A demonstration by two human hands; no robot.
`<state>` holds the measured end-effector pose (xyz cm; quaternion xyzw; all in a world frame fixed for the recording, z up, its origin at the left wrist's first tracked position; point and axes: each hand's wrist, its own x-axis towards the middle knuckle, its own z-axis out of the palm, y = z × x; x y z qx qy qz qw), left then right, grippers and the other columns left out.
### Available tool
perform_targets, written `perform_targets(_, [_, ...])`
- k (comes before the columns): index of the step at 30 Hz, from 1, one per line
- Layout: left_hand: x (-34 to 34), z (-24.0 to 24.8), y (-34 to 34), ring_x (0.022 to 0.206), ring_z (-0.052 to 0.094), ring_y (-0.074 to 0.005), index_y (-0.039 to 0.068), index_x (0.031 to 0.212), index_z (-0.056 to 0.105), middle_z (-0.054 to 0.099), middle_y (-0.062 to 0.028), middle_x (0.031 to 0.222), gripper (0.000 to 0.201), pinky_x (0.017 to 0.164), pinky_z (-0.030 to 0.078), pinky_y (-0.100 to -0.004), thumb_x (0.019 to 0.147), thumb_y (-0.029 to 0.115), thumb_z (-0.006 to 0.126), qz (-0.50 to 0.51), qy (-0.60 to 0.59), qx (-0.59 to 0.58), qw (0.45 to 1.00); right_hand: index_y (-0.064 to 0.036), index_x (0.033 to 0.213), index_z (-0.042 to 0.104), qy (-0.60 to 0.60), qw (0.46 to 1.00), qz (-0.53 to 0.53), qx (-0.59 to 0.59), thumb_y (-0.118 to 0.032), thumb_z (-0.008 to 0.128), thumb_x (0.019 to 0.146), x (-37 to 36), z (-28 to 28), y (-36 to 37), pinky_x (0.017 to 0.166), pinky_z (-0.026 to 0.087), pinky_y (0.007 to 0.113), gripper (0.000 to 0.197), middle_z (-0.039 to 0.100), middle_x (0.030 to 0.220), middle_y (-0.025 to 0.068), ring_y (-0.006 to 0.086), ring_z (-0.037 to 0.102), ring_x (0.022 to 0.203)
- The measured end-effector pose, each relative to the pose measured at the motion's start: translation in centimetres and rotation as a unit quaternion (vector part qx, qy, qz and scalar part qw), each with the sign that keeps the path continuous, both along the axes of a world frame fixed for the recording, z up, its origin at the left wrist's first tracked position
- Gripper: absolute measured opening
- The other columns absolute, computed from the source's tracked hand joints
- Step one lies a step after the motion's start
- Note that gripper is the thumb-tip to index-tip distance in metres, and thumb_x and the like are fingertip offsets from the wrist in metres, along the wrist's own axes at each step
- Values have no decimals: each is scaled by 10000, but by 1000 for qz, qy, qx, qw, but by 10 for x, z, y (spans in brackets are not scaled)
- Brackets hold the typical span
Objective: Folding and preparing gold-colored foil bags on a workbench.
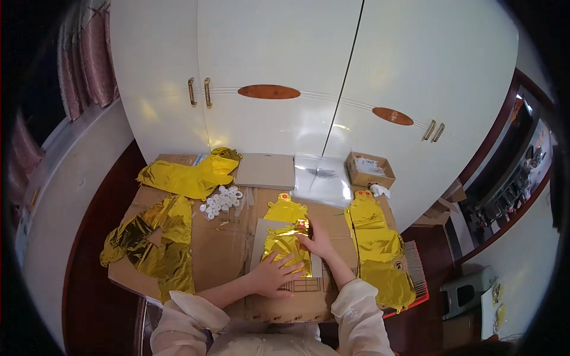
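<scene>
A shiny gold foil sheet [284, 241], which looks like a flat, uninflated foil balloon, lies folded over a grey card [259, 242] in front of me. Its far part, with small tabs and red marks, reaches beyond the card. My left hand [276, 276] rests on the near left part of the foil, fingers spread and flat. At the foil's right edge is my right hand [318, 238], its fingers and thumb bent around that edge. Under everything is a brown cardboard surface [219, 255].
More gold foil sheets lie at the left [172, 237], the far left [190, 177] and the right [380, 252]. Farther back are white rings [221, 202], stacked grey cards [266, 170], clear plastic bags [322, 181] and a small cardboard box [371, 172]. White cabinet doors [273, 47] stand behind.
</scene>
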<state>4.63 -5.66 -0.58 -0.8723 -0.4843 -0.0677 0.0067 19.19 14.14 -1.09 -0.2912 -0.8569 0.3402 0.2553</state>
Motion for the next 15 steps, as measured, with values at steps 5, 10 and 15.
perform_targets(5, [-1, -3, -1, 1404, 329, -386, 216, 1479, 397, 382, -74, 1532, 729, 1100, 219, -647, 912, 673, 424, 4, -7, 14, 1000, -27, 1429, 395, 6, 998, 47, -42, -312, 773, 798, 0, 4, 2, 1072, 386, 439, 789, 438, 1422, 248, 374, 441, 1320])
perform_targets(10, [-1, -3, 0, 1395, 339, -389, 213, 1476, 405, 392, -74, 1526, 757, 1092, 225, -646, 890, 691, 447, 1, -5, 22, 1000, -43, 1509, 244, -21, 992, 120, 10, -419, 844, 694, 24, 2, 7, 1167, 233, 488, 1080, 228, 1544, 265, 419, 223, 1440])
perform_targets(15, [0, -2, 0, 1406, 331, -367, 110, 1477, 384, 388, -114, 1521, 847, 1103, 215, -634, 876, 703, 456, 10, -17, 18, 1000, -19, 1529, 152, -180, 961, 172, 118, -545, 846, 630, 60, 19, -28, 1173, 196, 540, 1251, 174, 1545, 317, 450, 189, 1449])
